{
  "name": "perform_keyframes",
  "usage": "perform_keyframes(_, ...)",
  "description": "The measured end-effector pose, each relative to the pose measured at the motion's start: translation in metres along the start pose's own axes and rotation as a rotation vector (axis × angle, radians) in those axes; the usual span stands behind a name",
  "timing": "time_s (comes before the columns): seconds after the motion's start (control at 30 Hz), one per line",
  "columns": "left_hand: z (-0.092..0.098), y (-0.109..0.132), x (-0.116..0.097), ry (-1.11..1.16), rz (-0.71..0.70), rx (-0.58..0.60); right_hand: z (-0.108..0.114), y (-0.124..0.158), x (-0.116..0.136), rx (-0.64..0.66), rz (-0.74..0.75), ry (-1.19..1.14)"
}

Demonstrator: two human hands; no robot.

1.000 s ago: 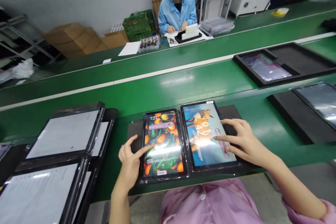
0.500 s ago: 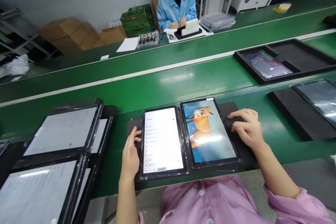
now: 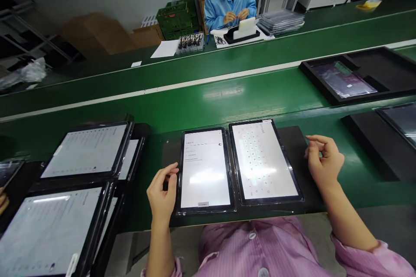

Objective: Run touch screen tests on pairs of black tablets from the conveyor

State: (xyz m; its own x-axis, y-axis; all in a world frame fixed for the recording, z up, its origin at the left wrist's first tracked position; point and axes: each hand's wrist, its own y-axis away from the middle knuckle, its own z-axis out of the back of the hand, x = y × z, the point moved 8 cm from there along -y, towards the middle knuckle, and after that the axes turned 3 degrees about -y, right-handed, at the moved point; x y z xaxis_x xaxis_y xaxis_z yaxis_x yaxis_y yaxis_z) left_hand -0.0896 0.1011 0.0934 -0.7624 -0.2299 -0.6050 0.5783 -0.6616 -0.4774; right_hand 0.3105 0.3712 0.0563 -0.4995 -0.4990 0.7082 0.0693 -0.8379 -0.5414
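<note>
Two tablets lie side by side on a black foam board [image 3: 289, 138] in front of me. The left tablet [image 3: 206, 181] shows a mostly white settings-like page with a switch near its top. On the right tablet [image 3: 264, 160] is a white screen with rows of small characters, turned sideways. My left hand [image 3: 162, 192] is at the left tablet's left edge, fingers loosely bent and apart, holding nothing; whether a fingertip touches the edge I cannot tell. My right hand [image 3: 325, 160] hovers right of the right tablet, empty, its fingers half curled with gaps between them.
Stacked lit tablets [image 3: 86, 149] stand on the left; part of another person's hand [image 3: 3, 201] shows at the left edge. Black foam trays [image 3: 364, 147] lie on the right. Across the green bench [image 3: 182, 104], a person in blue [image 3: 229, 4] sits beside green crates [image 3: 177, 19].
The right tablet's fox picture has given way to a white character screen. The left tablet's list has shortened. My right hand has drawn away rightward, its fingers more curled.
</note>
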Motion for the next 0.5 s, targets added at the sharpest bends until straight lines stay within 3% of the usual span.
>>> perform_keyframes(0.2, 0.022, 0.048, -0.047, -0.159, -0.431, -0.279, 0.004, -0.003, 0.013, -0.071, 0.056, -0.025)
perform_keyframes(0.4, 0.004, 0.089, -0.075, -0.263, -0.763, -0.207, 0.009, -0.003, 0.014, -0.142, 0.073, -0.031)
perform_keyframes(0.5, -0.002, 0.097, -0.079, -0.289, -0.809, -0.228, 0.014, -0.005, 0.018, -0.125, 0.11, -0.016)
